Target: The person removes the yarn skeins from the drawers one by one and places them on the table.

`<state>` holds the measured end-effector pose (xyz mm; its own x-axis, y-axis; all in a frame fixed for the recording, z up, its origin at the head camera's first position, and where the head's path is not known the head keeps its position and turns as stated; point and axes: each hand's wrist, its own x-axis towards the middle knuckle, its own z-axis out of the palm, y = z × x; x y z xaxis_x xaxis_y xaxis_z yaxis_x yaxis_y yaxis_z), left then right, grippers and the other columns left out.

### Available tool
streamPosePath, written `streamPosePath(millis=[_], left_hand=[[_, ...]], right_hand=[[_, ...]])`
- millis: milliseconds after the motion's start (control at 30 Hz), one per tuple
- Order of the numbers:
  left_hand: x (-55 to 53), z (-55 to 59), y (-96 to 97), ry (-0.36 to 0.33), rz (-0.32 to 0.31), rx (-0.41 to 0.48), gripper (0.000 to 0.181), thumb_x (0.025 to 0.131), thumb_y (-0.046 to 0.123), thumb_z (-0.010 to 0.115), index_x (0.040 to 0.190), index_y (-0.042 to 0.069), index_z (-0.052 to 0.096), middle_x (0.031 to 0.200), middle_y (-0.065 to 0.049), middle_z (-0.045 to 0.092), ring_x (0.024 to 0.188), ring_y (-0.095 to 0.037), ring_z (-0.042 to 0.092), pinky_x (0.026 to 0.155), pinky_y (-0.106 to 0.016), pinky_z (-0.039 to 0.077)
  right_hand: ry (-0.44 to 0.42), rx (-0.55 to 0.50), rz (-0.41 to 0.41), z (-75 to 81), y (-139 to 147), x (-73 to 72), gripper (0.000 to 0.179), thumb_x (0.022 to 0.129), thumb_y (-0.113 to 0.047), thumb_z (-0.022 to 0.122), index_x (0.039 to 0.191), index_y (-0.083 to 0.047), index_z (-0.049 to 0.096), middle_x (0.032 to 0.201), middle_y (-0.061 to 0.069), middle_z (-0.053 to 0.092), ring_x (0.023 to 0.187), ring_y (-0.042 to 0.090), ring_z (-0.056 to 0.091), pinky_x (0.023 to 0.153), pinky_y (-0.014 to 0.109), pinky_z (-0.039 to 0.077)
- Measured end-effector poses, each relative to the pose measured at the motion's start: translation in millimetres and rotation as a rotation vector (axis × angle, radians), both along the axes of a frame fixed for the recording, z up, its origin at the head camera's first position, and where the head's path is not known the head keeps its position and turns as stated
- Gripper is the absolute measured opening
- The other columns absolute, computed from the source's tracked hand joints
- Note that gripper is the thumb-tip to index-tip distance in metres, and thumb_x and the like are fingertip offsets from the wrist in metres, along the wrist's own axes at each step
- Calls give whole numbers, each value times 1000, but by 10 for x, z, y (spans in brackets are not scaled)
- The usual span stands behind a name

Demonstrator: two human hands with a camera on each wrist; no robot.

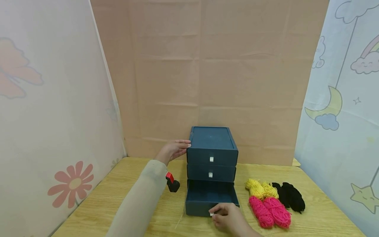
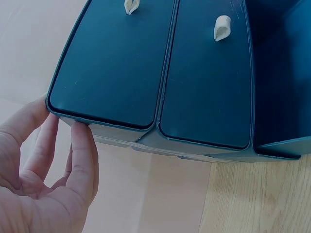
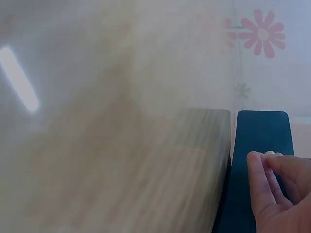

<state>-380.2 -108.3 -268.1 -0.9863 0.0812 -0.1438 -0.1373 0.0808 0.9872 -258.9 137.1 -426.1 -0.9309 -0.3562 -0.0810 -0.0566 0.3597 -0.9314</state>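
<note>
A dark blue cabinet point(image 1: 211, 138) with three stacked drawers stands on the wooden table. Its bottom drawer point(image 1: 196, 208) is pulled out, and the inside looks bare; the upper two are closed. My right hand point(image 1: 229, 219) pinches the small white pull tab point(image 1: 211, 214) of that bottom drawer between thumb and fingers. At the cabinet's upper left side, my left hand point(image 1: 174, 149) rests its straight fingers against the top edge. The left wrist view shows the fingertips point(image 2: 81, 127) touching the cabinet's corner, and white tabs point(image 2: 222, 27) on the two closed drawers.
Right of the cabinet lie yellow yarn skeins point(image 1: 260, 189), pink yarn skeins point(image 1: 270, 212) and black yarn skeins point(image 1: 290, 196). Brown paper point(image 1: 251, 82) covers the wall behind. Patterned sheets point(image 1: 59, 115) hang on both sides of the table point(image 1: 118, 187).
</note>
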Motion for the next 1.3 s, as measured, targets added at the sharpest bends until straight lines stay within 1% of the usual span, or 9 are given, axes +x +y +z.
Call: streamPosePath(millis=[100,167,300,400,667,833,933,1100,1300], left_hand=[[-12,-11,0,9,3,-2,26,91,13,68,117,10,70,105,-3,65,87,-12,60,99,-29,50],[-21,-17,-1,11,4,-2,26,90,13,69,116,11,71,107,-3,65,88,-13,60,97,-28,51],[-30,-22,-5,10,4,0,26,90,13,69,116,11,71,106,-3,65,87,-12,60,91,-24,53],[-34,-24,-7,8,0,-1,27,90,13,69,117,11,70,106,-3,65,87,-13,59,89,-23,53],[-28,-20,-2,6,-1,0,27,89,14,70,116,11,71,108,-3,65,91,-14,60,88,-23,54],[-25,-11,3,-1,-4,5,27,89,13,70,116,11,71,106,-3,65,88,-13,60,94,-27,52],[-10,-3,5,-2,-4,1,27,89,13,70,116,12,71,107,-3,65,88,-13,59,98,-30,50],[17,9,6,5,-1,-7,28,90,13,69,118,12,70,110,-4,64,88,-13,59,101,-33,49],[50,34,9,-4,10,1,27,89,13,70,116,11,71,103,-3,65,85,-13,59,103,-34,47]], right_hand=[[49,-47,6,-9,-11,-66,14,88,-1,66,101,3,71,86,9,71,73,14,65,66,30,60],[68,-68,0,-23,-20,-121,15,88,0,66,101,5,70,87,10,71,74,15,65,66,31,60],[81,-65,-49,-37,-45,-231,14,89,-1,66,101,4,69,88,11,72,74,15,66,67,31,60],[96,-66,-81,-40,-64,-293,14,88,-1,66,101,5,69,88,13,72,73,15,66,66,32,60],[120,-75,-122,-26,-115,-423,14,89,2,64,101,8,68,88,16,72,76,19,68,66,33,60],[127,-64,-141,-19,-124,-486,14,89,3,63,101,9,68,88,17,72,75,20,69,65,33,60],[136,-59,-154,-15,-131,-519,13,89,5,62,100,9,68,88,18,71,74,20,69,64,32,60],[160,-49,-190,-16,-150,-581,13,88,6,61,99,10,68,87,19,71,74,20,69,63,32,60],[154,-51,-216,-5,-167,-627,14,88,6,60,99,10,69,86,19,71,76,24,70,64,33,60]])
